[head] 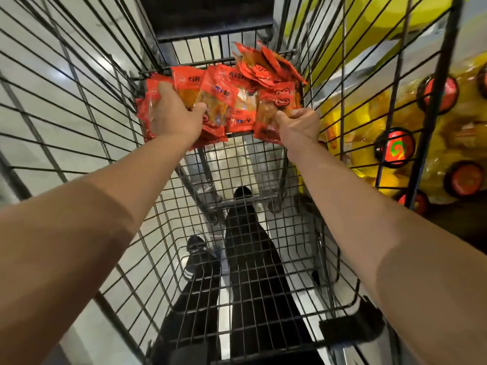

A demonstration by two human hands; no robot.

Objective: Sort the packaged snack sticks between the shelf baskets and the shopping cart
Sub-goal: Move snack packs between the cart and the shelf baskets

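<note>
Several red-and-orange snack stick packets (226,96) lie heaped at the far end of the black wire shopping cart (263,259). My left hand (176,114) grips a bunch of packets at the left of the heap, thumb over the top. At the right side my right hand (299,125) pinches one packet (274,111) by its lower edge. A further loose cluster of packets (266,65) leans against the cart's far right corner. No shelf basket is visible.
The cart's wire walls rise on both sides, and a black panel (208,14) closes the far end. Yellow bags with red round labels (395,151) fill the display to the right. My legs and shoes (242,193) show through the cart floor above a pale tiled floor.
</note>
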